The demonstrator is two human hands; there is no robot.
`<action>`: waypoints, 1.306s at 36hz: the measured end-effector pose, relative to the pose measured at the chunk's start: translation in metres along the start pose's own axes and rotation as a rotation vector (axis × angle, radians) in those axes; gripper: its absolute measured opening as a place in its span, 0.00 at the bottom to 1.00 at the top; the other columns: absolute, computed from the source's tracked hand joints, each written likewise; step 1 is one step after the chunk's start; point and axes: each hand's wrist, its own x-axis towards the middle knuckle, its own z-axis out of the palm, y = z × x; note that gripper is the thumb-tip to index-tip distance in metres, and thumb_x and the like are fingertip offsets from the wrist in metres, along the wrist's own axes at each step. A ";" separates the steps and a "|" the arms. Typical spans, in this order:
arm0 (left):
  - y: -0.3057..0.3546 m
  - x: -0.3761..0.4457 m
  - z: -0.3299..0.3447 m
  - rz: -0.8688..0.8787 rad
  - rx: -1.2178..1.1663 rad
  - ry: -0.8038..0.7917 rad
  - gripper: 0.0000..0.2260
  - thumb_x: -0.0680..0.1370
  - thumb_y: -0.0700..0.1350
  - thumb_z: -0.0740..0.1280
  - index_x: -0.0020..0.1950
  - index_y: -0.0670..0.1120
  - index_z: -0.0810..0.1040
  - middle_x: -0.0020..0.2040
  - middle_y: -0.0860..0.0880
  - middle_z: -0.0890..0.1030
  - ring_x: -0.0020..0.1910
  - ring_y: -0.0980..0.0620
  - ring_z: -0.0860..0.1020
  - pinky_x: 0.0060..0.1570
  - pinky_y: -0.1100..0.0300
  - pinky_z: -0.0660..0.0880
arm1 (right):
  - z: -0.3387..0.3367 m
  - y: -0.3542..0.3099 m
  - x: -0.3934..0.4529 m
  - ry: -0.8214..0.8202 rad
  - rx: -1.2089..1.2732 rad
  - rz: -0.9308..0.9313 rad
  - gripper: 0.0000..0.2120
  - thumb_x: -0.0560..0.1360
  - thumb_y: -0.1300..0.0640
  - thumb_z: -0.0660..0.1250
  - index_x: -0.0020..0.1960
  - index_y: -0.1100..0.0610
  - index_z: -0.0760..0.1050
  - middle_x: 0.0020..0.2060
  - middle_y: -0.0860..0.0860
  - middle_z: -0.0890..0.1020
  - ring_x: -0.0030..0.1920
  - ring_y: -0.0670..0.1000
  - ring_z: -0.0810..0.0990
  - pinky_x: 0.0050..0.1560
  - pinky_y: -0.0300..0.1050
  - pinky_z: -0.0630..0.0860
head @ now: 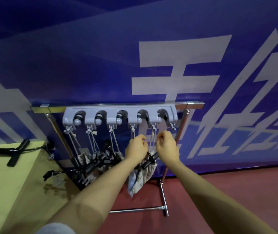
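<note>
A chrome tube stand (194, 103) rests on the dark red floor (227, 196), its T-shaped foot bar (134, 210) lying flat there. A grey plastic holder rail (131, 113) with five rounded slots sits along the stand's top bar. Small hooks under the rail carry pale looped cords (153, 139), and patterned drawstring fabric pouches (141, 179) hang from these. More pouches bunch lower left with black clips (92, 163). Left of the stand, a yellow-green bench (8, 183) bears black cables (15, 151).

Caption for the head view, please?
Left hand and right hand pinch the cords of a patterned pouch hung on a grey hook rack.
</note>
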 end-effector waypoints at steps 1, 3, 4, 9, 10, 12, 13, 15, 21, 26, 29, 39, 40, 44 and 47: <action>-0.002 -0.004 -0.002 -0.011 -0.008 0.015 0.10 0.78 0.43 0.60 0.58 0.46 0.77 0.54 0.46 0.81 0.50 0.45 0.79 0.49 0.50 0.78 | 0.000 -0.001 -0.005 -0.007 0.001 -0.001 0.05 0.80 0.59 0.58 0.53 0.57 0.70 0.45 0.51 0.76 0.40 0.52 0.73 0.33 0.44 0.64; -0.008 -0.015 -0.007 -0.035 -0.023 0.039 0.09 0.78 0.43 0.61 0.56 0.45 0.77 0.53 0.45 0.82 0.50 0.45 0.79 0.51 0.50 0.78 | 0.001 -0.003 -0.016 -0.026 0.017 -0.009 0.05 0.79 0.59 0.58 0.53 0.56 0.70 0.46 0.50 0.76 0.41 0.52 0.75 0.36 0.47 0.68; -0.010 -0.021 -0.009 -0.037 -0.023 0.044 0.09 0.78 0.42 0.61 0.55 0.45 0.78 0.52 0.45 0.82 0.49 0.45 0.79 0.51 0.51 0.78 | 0.001 -0.004 -0.022 -0.041 0.022 -0.017 0.05 0.79 0.59 0.58 0.53 0.55 0.70 0.46 0.50 0.76 0.41 0.52 0.75 0.37 0.49 0.70; -0.029 -0.057 -0.025 -0.037 0.017 0.077 0.08 0.80 0.43 0.60 0.54 0.45 0.78 0.49 0.45 0.82 0.48 0.46 0.79 0.49 0.48 0.78 | 0.007 -0.016 -0.050 -0.136 0.010 -0.070 0.04 0.78 0.60 0.59 0.52 0.57 0.71 0.44 0.50 0.75 0.42 0.54 0.76 0.40 0.53 0.73; -0.034 -0.064 -0.030 -0.034 0.025 0.091 0.08 0.80 0.43 0.60 0.54 0.45 0.78 0.49 0.45 0.82 0.47 0.45 0.79 0.48 0.48 0.78 | 0.008 -0.019 -0.056 -0.150 0.009 -0.087 0.04 0.78 0.60 0.59 0.51 0.57 0.71 0.43 0.50 0.75 0.42 0.54 0.76 0.39 0.53 0.73; -0.043 -0.079 -0.040 -0.034 0.032 0.115 0.08 0.80 0.43 0.60 0.54 0.45 0.78 0.49 0.45 0.82 0.45 0.45 0.80 0.47 0.49 0.78 | 0.014 -0.027 -0.065 -0.172 0.019 -0.111 0.05 0.78 0.61 0.59 0.51 0.58 0.72 0.43 0.49 0.74 0.41 0.54 0.75 0.38 0.51 0.72; -0.049 -0.085 -0.046 -0.040 0.029 0.127 0.08 0.80 0.42 0.60 0.53 0.45 0.78 0.48 0.45 0.82 0.44 0.45 0.80 0.46 0.49 0.79 | 0.018 -0.031 -0.070 -0.180 0.028 -0.120 0.05 0.78 0.61 0.59 0.52 0.58 0.73 0.42 0.49 0.74 0.41 0.53 0.75 0.38 0.51 0.71; -0.059 -0.096 -0.059 -0.061 0.009 0.152 0.08 0.79 0.42 0.60 0.52 0.45 0.78 0.46 0.44 0.82 0.44 0.45 0.80 0.46 0.49 0.79 | 0.026 -0.040 -0.079 -0.203 0.043 -0.148 0.05 0.78 0.61 0.59 0.52 0.58 0.73 0.41 0.49 0.75 0.39 0.53 0.74 0.37 0.49 0.69; -0.098 -0.122 -0.095 -0.118 -0.006 0.231 0.08 0.78 0.42 0.61 0.52 0.44 0.79 0.48 0.44 0.83 0.47 0.45 0.80 0.49 0.50 0.78 | 0.058 -0.076 -0.103 -0.310 0.050 -0.235 0.05 0.78 0.62 0.58 0.51 0.60 0.72 0.45 0.54 0.76 0.39 0.56 0.73 0.39 0.54 0.70; -0.139 -0.139 -0.127 -0.205 -0.055 0.298 0.06 0.77 0.41 0.63 0.47 0.47 0.79 0.43 0.44 0.83 0.45 0.43 0.80 0.47 0.52 0.78 | 0.097 -0.110 -0.118 -0.375 0.049 -0.289 0.04 0.78 0.60 0.59 0.51 0.58 0.72 0.40 0.51 0.74 0.37 0.54 0.71 0.38 0.52 0.69; -0.169 -0.149 -0.153 -0.241 -0.062 0.337 0.05 0.77 0.40 0.63 0.47 0.45 0.79 0.45 0.42 0.83 0.46 0.42 0.80 0.47 0.53 0.75 | 0.125 -0.137 -0.128 -0.415 0.056 -0.323 0.04 0.78 0.60 0.59 0.49 0.58 0.72 0.38 0.50 0.73 0.38 0.54 0.72 0.40 0.54 0.71; -0.285 -0.179 -0.259 -0.319 -0.103 0.399 0.07 0.76 0.39 0.62 0.49 0.42 0.80 0.48 0.42 0.83 0.50 0.43 0.79 0.51 0.55 0.75 | 0.234 -0.242 -0.163 -0.471 0.137 -0.312 0.04 0.77 0.60 0.60 0.46 0.55 0.73 0.38 0.51 0.79 0.40 0.53 0.77 0.42 0.50 0.74; -0.297 -0.183 -0.268 -0.335 -0.114 0.396 0.08 0.76 0.38 0.62 0.49 0.42 0.80 0.48 0.43 0.83 0.51 0.43 0.79 0.51 0.55 0.75 | 0.245 -0.253 -0.167 -0.476 0.143 -0.302 0.04 0.76 0.60 0.60 0.46 0.55 0.73 0.39 0.51 0.79 0.41 0.54 0.77 0.43 0.50 0.74; -0.352 -0.194 -0.306 -0.378 -0.121 0.383 0.08 0.78 0.39 0.61 0.51 0.42 0.79 0.50 0.44 0.82 0.51 0.45 0.79 0.48 0.57 0.74 | 0.297 -0.292 -0.183 -0.523 0.127 -0.298 0.04 0.76 0.60 0.61 0.45 0.52 0.72 0.42 0.51 0.79 0.44 0.54 0.78 0.46 0.50 0.74; -0.393 -0.199 -0.330 -0.417 -0.115 0.360 0.08 0.79 0.40 0.60 0.53 0.41 0.79 0.52 0.43 0.81 0.52 0.45 0.78 0.47 0.59 0.73 | 0.335 -0.314 -0.196 -0.563 0.116 -0.285 0.04 0.76 0.60 0.60 0.47 0.53 0.73 0.42 0.50 0.79 0.44 0.53 0.78 0.45 0.51 0.75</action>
